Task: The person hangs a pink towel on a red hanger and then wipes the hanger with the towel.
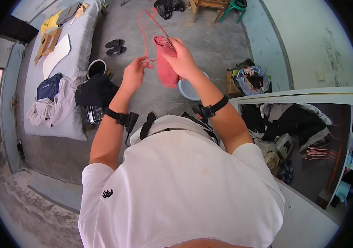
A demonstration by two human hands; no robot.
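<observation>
My right hand (181, 59) grips a folded or rolled red cloth (167, 73), which looks like a towel and hangs down between my hands. Just left of it, my left hand (136, 71) pinches a thin red cord (145, 40) between thumb and fingers. The cord rises from there in a tall loop above both hands, blurred at its top, and comes down to the upper end of the cloth by my right hand. A short stretch of cord also runs from my left fingers to the cloth's side.
A light blue basin (190, 91) stands on the floor below my right forearm. At left are a bed (80, 55) with clothes and a box, black slippers (116, 47) and a bucket (97, 66). To the right, bags (252, 79) lie by the wall near an open wardrobe (297, 96).
</observation>
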